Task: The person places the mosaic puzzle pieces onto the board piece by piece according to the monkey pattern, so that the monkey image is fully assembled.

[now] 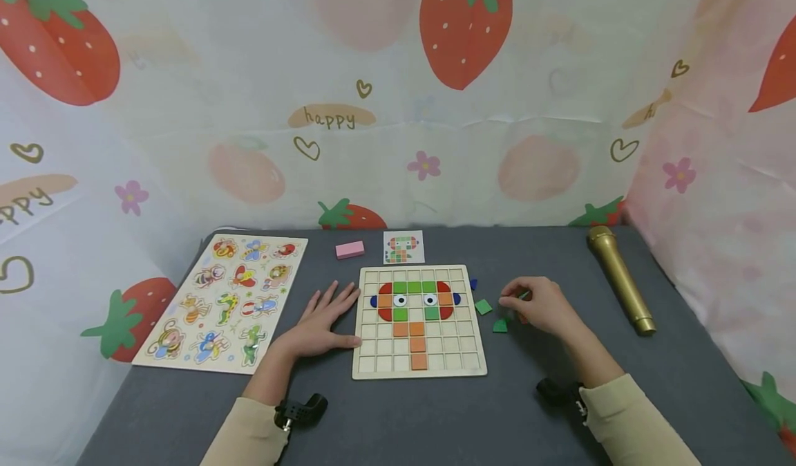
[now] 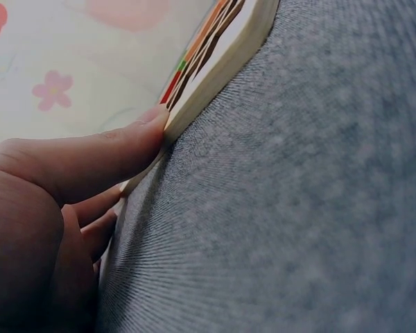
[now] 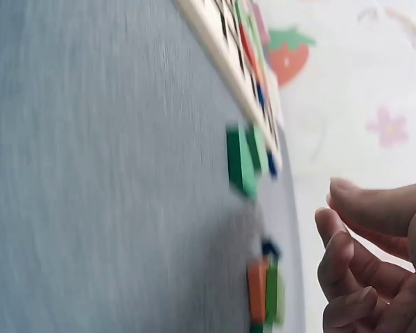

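A pale wooden grid board (image 1: pixel 376 364) lies on the table, bearing red, green, orange and blue tiles and two eye tiles (image 1: pixel 400 301). An orange column of tiles (image 1: pixel 418 345) runs down its middle. My left hand (image 1: pixel 319 328) rests flat at the board's left side with spread fingers; its thumb (image 2: pixel 135 142) touches the board's edge in the left wrist view. My right hand (image 1: pixel 542 305) hovers right of the board, fingers loosely curled, thumb near the index fingertip and no piece visible between them. Beneath it lie an orange piece (image 3: pixel 257 291) and a green piece (image 3: pixel 272 295).
Green pieces (image 1: pixel 483 307) and a blue piece (image 1: pixel 474 284) lie along the board's right side. A picture card (image 1: pixel 404 247) and a pink block (image 1: pixel 349 249) are behind it. An insect picture board (image 1: pixel 233 272) lies left, a gold microphone-shaped cylinder (image 1: pixel 622 281) right.
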The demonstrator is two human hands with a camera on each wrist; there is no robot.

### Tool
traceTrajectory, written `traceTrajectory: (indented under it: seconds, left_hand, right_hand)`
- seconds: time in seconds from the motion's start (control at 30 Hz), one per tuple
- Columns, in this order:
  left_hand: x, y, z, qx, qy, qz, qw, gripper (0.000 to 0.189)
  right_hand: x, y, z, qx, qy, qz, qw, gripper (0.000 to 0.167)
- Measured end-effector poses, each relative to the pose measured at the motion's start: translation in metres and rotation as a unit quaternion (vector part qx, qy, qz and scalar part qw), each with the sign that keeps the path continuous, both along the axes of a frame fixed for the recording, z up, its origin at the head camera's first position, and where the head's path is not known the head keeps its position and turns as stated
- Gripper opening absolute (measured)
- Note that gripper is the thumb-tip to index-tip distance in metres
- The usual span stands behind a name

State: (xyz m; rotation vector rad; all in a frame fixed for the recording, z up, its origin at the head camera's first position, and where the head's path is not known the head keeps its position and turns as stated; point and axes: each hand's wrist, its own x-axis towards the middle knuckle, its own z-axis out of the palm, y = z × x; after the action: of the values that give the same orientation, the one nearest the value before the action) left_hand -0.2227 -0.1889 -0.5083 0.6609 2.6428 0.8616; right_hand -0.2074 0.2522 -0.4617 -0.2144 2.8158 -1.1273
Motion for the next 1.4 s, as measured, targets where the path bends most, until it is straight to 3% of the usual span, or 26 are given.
traceTrajectory:
  seconds: [0.3, 0.63, 0.87, 1.13, 1.4]
  left_hand:
    - [0.0, 0.0, 0.0, -0.003, 0.001, -0.001, 1.0, 0.1]
    - [-0.001, 0.0, 0.0, -0.007, -0.001, 0.001, 1.0, 0.1]
    - [-0.001, 0.0, 0.0, -0.007, -0.002, 0.001, 1.0, 0.101]
    - [-0.002, 0.0, -0.003, -0.006, 0.0, 0.002, 1.0, 0.1]
    - [-0.002, 0.0, -0.002, -0.003, -0.004, 0.002, 1.0, 0.101]
  right_hand:
    - [-0.004, 0.036, -0.008, 0.042, 0.0, -0.038, 0.9984, 0.023]
    - [-0.004, 0.026, -0.012, 0.121, -0.057, -0.094, 0.9866, 0.039]
    - [-0.01, 0.016, -0.014, 0.097, -0.049, -0.093, 0.9897, 0.028]
    - [-0.016, 0.016, -0.016, 0.037, -0.079, -0.081, 0.9929, 0.025]
    - [-0.017, 0.018, -0.011, -0.008, -0.076, -0.077, 0.9941, 0.023]
